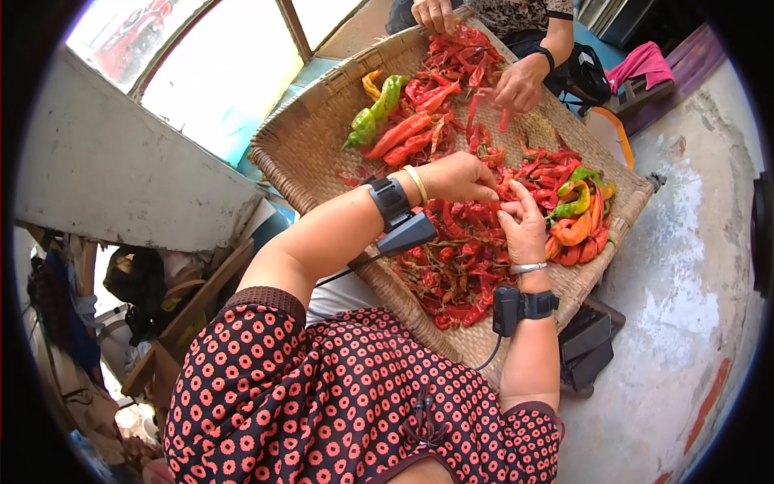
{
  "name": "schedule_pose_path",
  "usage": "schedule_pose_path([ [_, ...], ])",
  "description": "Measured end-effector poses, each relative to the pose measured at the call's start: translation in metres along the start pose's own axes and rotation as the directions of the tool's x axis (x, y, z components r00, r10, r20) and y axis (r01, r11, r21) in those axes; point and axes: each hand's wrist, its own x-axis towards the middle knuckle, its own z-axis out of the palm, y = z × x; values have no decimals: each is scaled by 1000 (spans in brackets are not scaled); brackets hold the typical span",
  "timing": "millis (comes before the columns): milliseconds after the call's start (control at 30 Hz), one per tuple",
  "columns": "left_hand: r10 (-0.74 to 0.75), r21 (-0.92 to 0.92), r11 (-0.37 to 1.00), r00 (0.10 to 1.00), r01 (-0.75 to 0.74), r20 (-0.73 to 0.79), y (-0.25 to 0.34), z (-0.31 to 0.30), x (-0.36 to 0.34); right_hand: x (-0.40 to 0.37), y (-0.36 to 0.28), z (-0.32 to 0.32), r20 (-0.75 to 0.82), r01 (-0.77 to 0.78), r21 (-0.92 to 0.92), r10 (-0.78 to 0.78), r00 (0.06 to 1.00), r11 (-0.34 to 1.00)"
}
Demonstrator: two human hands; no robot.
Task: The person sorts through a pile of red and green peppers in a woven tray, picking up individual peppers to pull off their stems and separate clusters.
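Over the middle of a woven basket tray (322, 173), both my hands are close together above a heap of dried red chili peppers (463, 266). My left hand (459, 177) reaches in with bent fingers pinched at a red chili pepper. Facing it, my right hand (526, 226) has its thumb and forefinger closed on red chili as well. Whether both pinch the same pepper is hard to see. Right of my hands lies a pile of fresher orange and red peppers (574, 230). Green peppers (377, 111) rest with large red ones on the tray's far left part.
Across the tray, another person's hand (520, 85) holds a red chili, and their other hand (435, 14) is at the far rim. Dark box-like objects (587, 347) stand below the tray's right side. A pink cloth (641, 66) lies at the back right; a window (226, 64) is left.
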Motion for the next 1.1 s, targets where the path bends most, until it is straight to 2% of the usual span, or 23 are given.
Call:
schedule_pose_path([
  [200, 13, -83, 996, 1000, -13, -3, 2, 6, 1, 1, 1, 0, 21, 1, -88, 1, 1000, 996],
  [267, -118, -150, 981, 992, 122, 37, 7, -5, -1, 3, 14, -2, 29, 3, -100, 0, 1000, 995],
  [333, -310, -308, 898, 949, 314, 63, 16, -19, -4, 4, 9, -1, 76, -32, -187, 47, 996, 982],
  [400, -209, -261, 950, 969, 170, -129, 5, -25, -2, 1, 5, -4, 53, -30, -177, 40, 998, 984],
  [433, -266, -416, 893, 947, 172, -179, 2, -28, 1, 3, 8, -7, 63, -13, -256, 30, 998, 967],
  [467, -309, -496, 854, 918, 154, -247, 0, -32, 2, 4, 11, -8, 73, 3, -333, 23, 997, 943],
  [533, -350, -645, 764, 840, 0, -414, -6, -40, 5, 3, 11, -7, 55, -4, -327, 24, 998, 945],
  [567, -407, -742, 659, 772, -121, -488, -14, -40, 9, 3, 11, -7, 38, -11, -322, 24, 999, 947],
  [600, -407, -743, 658, 772, -122, -488, -22, -38, 9, 2, 11, -7, 38, -11, -323, 25, 999, 946],
  [633, -322, -522, 852, 747, -40, -582, -29, -36, 8, 0, 10, -6, 43, 19, -379, -3, 999, 925],
  [667, -210, -255, 966, 731, 51, -649, -37, -35, 7, 0, 8, -6, 51, 50, -434, -31, 998, 900],
  [700, -55, 201, 960, 836, 195, -545, -38, -37, 3, 1, 6, -5, 51, 51, -435, -32, 998, 899],
  [733, 37, 328, 934, 878, 139, -478, -38, -30, 0, 1, 5, -5, 51, 64, -469, -45, 998, 881],
  [800, -84, 326, 937, 986, 126, -142, -29, -20, -1, 1, 5, -4, 54, 76, -505, -56, 997, 860],
  [867, 36, 364, 931, 985, 29, -172, -19, -5, -2, 1, 7, -6, 44, 185, -711, -220, 974, 679],
  [900, 70, 363, 932, 984, -6, -164, -10, 0, -3, 2, 10, -6, 54, 211, -732, -253, 966, 648],
  [1000, 217, 391, 904, 974, -174, -66, -1, 14, -1, 1, 11, -2, 85, 212, -796, -241, 967, 568],
  [1033, 217, 390, 904, 974, -175, -66, -4, 17, 0, 1, 17, -1, 92, 227, -809, -265, 960, 542],
  [1100, 132, 475, 869, 990, -140, 49, -12, 24, 0, 2, 18, -1, 134, 245, -815, -241, 961, 525],
])
